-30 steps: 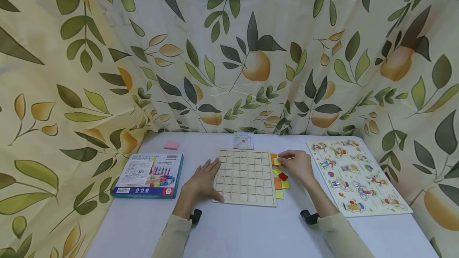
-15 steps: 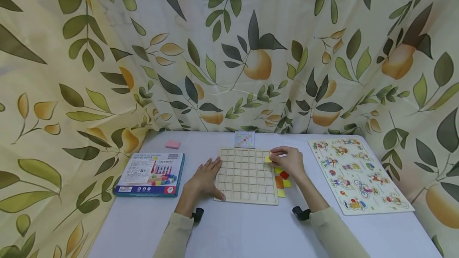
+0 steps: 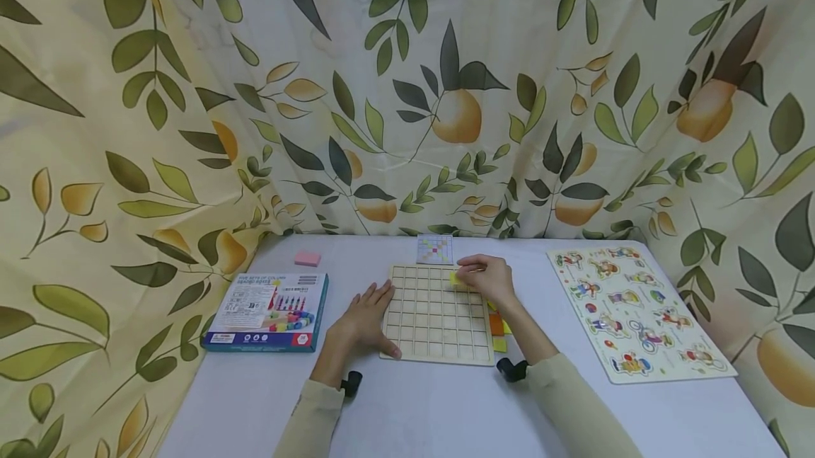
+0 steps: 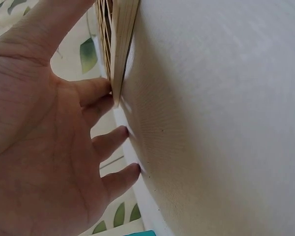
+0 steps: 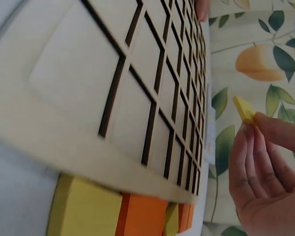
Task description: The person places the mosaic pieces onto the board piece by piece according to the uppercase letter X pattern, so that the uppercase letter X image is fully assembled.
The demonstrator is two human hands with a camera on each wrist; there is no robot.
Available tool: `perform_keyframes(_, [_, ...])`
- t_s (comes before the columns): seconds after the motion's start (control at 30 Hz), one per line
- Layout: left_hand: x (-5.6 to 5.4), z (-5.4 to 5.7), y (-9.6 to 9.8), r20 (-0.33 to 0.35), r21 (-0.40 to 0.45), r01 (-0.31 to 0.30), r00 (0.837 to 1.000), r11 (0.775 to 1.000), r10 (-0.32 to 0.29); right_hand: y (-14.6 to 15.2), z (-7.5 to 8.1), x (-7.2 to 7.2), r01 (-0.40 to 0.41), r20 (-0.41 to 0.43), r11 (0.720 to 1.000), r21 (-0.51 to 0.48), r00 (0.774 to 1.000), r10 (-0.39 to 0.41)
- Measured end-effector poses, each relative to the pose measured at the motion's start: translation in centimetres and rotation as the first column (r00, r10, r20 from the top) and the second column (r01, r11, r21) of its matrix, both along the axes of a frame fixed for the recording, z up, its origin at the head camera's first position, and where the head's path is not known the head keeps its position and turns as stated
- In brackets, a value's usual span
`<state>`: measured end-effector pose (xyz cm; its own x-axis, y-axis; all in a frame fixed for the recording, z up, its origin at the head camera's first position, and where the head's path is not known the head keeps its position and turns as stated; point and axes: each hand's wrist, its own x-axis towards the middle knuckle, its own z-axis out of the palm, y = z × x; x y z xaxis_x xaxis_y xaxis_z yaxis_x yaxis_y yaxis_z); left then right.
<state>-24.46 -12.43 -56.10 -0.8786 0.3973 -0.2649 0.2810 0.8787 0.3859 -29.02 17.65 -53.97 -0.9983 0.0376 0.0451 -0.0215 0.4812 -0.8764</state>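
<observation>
A wooden grid board (image 3: 436, 316) lies flat on the table, its square cells bare where I can see them. My left hand (image 3: 361, 323) rests at its left edge, fingers spread; in the left wrist view that hand (image 4: 49, 142) touches the board's side with its fingertips. Over the board's upper right part, my right hand (image 3: 489, 279) pinches a yellow tile (image 5: 244, 109) between thumb and fingers. Along the board's right edge lie several loose tiles, among them an orange tile (image 3: 496, 324) and a yellow tile (image 3: 499, 345), partly hidden by the right hand and arm.
A small patterned card (image 3: 435, 248) lies behind the board. To the left are a boxed set (image 3: 266, 311) and a pink block (image 3: 308, 258). A picture puzzle board (image 3: 639, 315) lies on the right. A leaf-print curtain (image 3: 407, 90) hangs behind the table.
My right hand has moved left from the loose tiles at the board's right edge to above its upper right cells, carrying the yellow tile. My left hand stays at the board's left edge.
</observation>
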Motion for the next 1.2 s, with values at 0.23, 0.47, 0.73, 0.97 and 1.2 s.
perform_keyframes(0.23, [0.4, 0.9, -0.1, 0.003, 0.018, 0.007, 1.0, 1.0, -0.008, -2.1, -0.2, -0.6, -0.048, 0.043, 0.996, -0.072, 0.998, 0.052])
perform_keyframes(0.47, [0.6, 0.8, 0.1, -0.003, -0.002, 0.018, 1.0, 1.0, -0.018, -4.2, -0.7, -1.2, -0.076, 0.054, 0.997, -0.029, 0.996, 0.077])
perform_keyframes(0.73, [0.8, 1.1, 0.4, -0.017, 0.0, 0.019, 1.0, 1.0, -0.019, -6.1, -1.3, -2.4, -0.093, 0.053, 0.996, -0.007, 0.994, 0.093])
perform_keyframes(0.97, [0.5, 1.1, 0.3, -0.015, -0.013, 0.011, 1.0, 1.0, -0.011, -7.3, -1.8, -3.4, -0.127, 0.032, 0.992, 0.015, 0.991, 0.127])
perform_keyframes(1.2, [0.4, 1.2, 0.2, -0.016, -0.014, 0.006, 1.0, 1.0, -0.007, -8.4, -2.0, -3.6, -0.133, -0.025, 0.987, 0.092, 0.99, 0.136])
